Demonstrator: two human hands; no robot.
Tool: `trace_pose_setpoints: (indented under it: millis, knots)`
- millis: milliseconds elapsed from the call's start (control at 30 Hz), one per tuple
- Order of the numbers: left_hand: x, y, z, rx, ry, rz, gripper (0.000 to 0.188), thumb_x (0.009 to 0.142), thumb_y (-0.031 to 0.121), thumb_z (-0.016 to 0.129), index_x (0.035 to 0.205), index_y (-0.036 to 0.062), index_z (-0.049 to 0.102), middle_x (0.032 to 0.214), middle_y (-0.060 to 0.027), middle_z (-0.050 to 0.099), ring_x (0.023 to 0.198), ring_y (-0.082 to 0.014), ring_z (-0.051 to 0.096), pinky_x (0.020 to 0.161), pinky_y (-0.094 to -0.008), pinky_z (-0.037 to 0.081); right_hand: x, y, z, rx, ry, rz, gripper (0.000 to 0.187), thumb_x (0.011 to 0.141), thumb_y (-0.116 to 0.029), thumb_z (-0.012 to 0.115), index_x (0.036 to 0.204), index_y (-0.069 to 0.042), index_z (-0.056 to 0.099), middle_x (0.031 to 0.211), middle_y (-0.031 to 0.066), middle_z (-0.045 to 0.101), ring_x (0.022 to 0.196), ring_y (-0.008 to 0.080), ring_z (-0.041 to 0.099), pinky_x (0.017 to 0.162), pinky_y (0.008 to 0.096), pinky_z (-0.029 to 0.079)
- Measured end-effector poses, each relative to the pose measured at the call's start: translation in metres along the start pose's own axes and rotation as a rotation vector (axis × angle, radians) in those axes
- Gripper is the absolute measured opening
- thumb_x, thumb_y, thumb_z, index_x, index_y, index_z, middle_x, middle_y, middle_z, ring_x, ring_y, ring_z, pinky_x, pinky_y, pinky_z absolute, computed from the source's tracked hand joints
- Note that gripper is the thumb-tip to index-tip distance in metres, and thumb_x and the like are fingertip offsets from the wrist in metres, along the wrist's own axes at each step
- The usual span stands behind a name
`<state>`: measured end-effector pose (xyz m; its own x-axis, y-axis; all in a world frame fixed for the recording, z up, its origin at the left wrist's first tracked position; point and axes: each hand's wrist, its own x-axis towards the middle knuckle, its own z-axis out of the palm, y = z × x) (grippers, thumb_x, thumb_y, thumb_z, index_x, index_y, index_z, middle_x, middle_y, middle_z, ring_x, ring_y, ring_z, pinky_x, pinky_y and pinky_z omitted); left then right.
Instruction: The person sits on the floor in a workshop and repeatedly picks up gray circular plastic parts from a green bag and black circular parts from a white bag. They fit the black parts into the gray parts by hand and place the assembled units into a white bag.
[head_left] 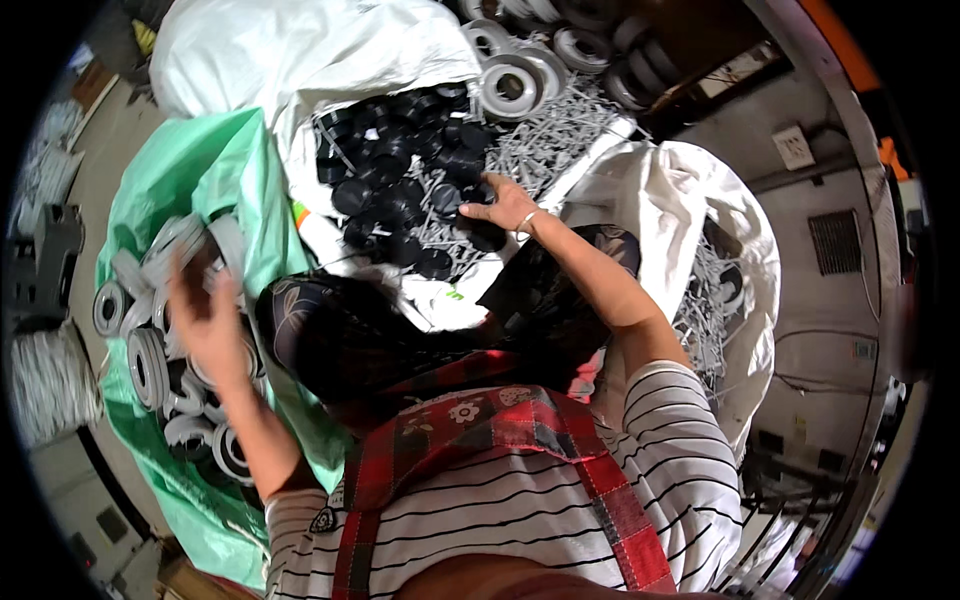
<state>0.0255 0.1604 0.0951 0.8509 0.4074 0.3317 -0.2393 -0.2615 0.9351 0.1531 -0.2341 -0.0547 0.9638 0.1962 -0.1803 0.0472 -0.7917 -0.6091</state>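
Note:
My left hand (210, 325), smeared by motion, is raised over the green sack (150, 185). Its fingers look apart, with nothing plainly held. Grey plastic rings (147, 368) with grooved rims fill that sack below it. Over a heap of black round caps (385, 160) in front of me, my right hand (505, 207) has its thumb and fingers apart. The thumb is beside one cap (446, 198); whether it touches is hard to tell. Thin grey plastic pins (555, 135) lie to the right of the caps, and a few are mixed among them.
A full white sack (310, 45) bulges behind the caps. Another white sack (745, 230) at my right holds more grey pins (705, 320). Grey rings (508, 88) are piled at the back. My knees (560, 265) in dark patterned cloth border the heap.

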Motion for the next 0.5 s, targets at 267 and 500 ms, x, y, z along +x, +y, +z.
trace_pose_setpoints:
  millis: [267, 500]
  knots:
    - [0.014, -0.011, 0.117, -0.272, -0.414, -0.354, 0.051, 0.080, -0.006, 0.061, 0.128, 0.0041, 0.047, 0.109, -0.0103, 0.060, 0.101, -0.0130, 0.055, 0.089, -0.0253, 0.042, 0.103, 0.024, 0.033, -0.034, 0.632, -0.003, 0.067, 0.071, -0.021, 0.073, 0.122, 0.007, 0.040, 0.113, 0.0266, 0.047, 0.108, 0.0424, 0.044, 0.094, 0.0451, 0.038]
    - [0.014, -0.074, 0.175, -0.167, -0.503, -0.481, 0.040, 0.081, 0.007, 0.064, 0.119, 0.0000, 0.053, 0.094, -0.0083, 0.064, 0.084, -0.0134, 0.060, 0.077, -0.0263, 0.048, 0.175, 0.092, -0.035, -0.948, 0.401, -0.062, 0.052, 0.079, -0.016, 0.055, 0.128, -0.006, 0.041, 0.122, 0.0105, 0.052, 0.116, 0.0252, 0.045, 0.092, 0.0439, 0.037]
